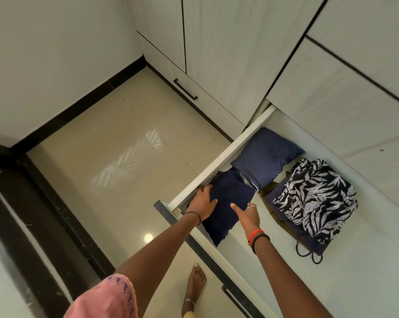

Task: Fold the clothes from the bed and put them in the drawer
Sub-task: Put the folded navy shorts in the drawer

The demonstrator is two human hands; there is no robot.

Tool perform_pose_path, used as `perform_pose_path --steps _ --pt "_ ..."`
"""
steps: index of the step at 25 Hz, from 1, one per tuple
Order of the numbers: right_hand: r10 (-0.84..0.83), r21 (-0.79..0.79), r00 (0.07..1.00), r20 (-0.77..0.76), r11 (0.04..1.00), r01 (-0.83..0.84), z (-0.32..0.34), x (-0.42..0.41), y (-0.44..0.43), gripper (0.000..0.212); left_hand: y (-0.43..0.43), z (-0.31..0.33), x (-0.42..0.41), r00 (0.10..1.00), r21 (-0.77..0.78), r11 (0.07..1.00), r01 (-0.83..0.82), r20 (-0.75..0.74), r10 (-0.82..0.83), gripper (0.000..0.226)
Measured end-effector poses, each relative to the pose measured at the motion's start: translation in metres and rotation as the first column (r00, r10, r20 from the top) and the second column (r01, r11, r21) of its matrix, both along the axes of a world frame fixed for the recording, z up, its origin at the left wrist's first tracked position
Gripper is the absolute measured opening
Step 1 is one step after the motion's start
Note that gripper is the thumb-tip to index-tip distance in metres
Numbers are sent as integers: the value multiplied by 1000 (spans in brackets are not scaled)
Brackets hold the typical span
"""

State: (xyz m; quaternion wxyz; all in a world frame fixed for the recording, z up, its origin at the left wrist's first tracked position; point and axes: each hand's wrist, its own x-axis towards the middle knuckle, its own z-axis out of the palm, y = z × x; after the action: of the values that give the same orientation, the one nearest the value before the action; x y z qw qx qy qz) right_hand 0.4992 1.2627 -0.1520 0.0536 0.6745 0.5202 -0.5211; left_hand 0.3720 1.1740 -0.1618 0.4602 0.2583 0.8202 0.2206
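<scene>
Folded dark blue garment (228, 196) is lying in the open drawer (219, 160), at its left wall.
I am watching the left hand (203, 200) pressing on it, fingers spread. The right hand (247, 218) is resting its thumb on the cloth's right edge — whether its other fingers are pinching, I cannot tell.

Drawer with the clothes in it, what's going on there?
A person is settling a folded dark navy cloth into the near left corner of the open white wardrobe drawer. The left hand lies flat on the cloth and the right hand touches its right edge. A folded blue garment and a black-and-white leaf-print garment already lie in the drawer.
</scene>
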Motion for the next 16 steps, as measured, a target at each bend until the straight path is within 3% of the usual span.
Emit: perform_pose_path --steps 6,10,16 --pt "31 85 996 -81 996 -24 76 -37 -15 64 -36 73 -10 994 82 995 -63 -82 70 42" --pt "109 115 987 -114 989 -96 120 -64 -45 59 -90 115 -30 938 98 956 -277 -190 291 40" --pt "326 114 934 -144 943 -312 155 -125 -131 49 -204 149 -77 771 129 783 -608 -137 622 38"
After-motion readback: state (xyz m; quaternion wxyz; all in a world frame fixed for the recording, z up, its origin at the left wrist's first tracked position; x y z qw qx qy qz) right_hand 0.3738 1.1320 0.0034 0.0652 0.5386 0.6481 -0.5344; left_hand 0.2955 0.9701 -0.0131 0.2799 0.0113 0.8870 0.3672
